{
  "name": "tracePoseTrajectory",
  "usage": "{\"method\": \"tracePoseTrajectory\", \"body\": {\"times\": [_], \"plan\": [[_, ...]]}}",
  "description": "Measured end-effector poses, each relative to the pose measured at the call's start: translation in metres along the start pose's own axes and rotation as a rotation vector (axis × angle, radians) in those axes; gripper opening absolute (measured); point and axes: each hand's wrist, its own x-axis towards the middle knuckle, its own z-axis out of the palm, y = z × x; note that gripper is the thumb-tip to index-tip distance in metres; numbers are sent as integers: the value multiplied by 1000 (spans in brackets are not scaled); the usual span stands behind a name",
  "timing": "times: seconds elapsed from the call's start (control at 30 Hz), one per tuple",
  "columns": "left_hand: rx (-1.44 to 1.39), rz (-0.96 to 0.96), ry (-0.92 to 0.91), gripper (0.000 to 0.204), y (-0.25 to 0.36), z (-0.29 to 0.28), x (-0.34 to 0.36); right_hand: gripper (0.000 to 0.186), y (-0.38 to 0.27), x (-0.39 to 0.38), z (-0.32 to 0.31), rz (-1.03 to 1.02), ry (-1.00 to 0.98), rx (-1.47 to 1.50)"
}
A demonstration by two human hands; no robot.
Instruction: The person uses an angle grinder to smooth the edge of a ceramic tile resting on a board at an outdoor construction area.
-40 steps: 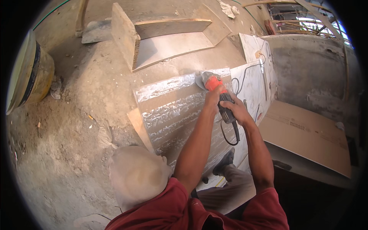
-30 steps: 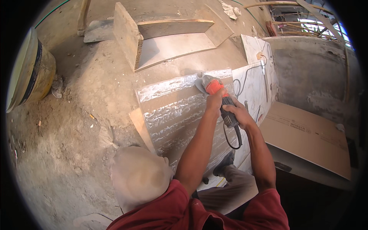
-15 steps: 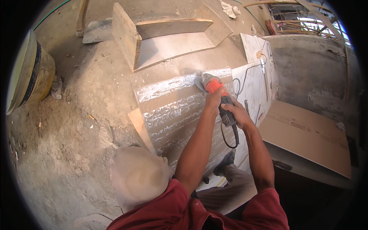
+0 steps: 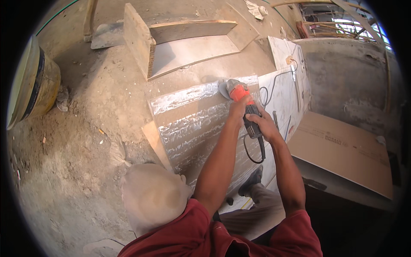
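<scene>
My left hand (image 4: 239, 107) grips the red front part of an angle grinder (image 4: 240, 93), and my right hand (image 4: 261, 125) is closed round its black rear body, from which a looped cord hangs. The grinder's disc (image 4: 224, 89) is tilted at the far edge of a brown board (image 4: 195, 141) covered in wrinkled silvery-white stripes; whether it touches cannot be told. A pale plywood piece (image 4: 153, 137) shows beneath the board's left side. A white slab (image 4: 278, 90) with a dark cord on it lies to the right.
A dirty bucket (image 4: 40, 85) stands at left. Open board boxing (image 4: 188, 58) sits beyond my work. A concrete wall (image 4: 342, 73) and a large brown panel (image 4: 342, 150) are at right. My booted foot (image 4: 250, 182) is below the board; a pale rounded cloth shape (image 4: 154, 197) sits beside my left arm.
The view sways very slightly. Both hands keep their hold on the grinder, which stays at nearly the same spot on the board's far edge.
</scene>
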Motion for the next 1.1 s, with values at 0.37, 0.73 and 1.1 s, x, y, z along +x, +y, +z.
{"method": "tracePoseTrajectory", "body": {"times": [0.37, 0.73, 1.1], "plan": [[-38, 12, 100, 25, 2, 8, -14, 72, 0, -7, 0, 87, -9, 61], [80, 51, 172, 25, 9, 13, -28, 72, 0, -12, -3, 122, -75, 141], [32, 37, 146, 26, 9, 11, -14, 71, 3, -3, -3, 82, -40, 86]]}}
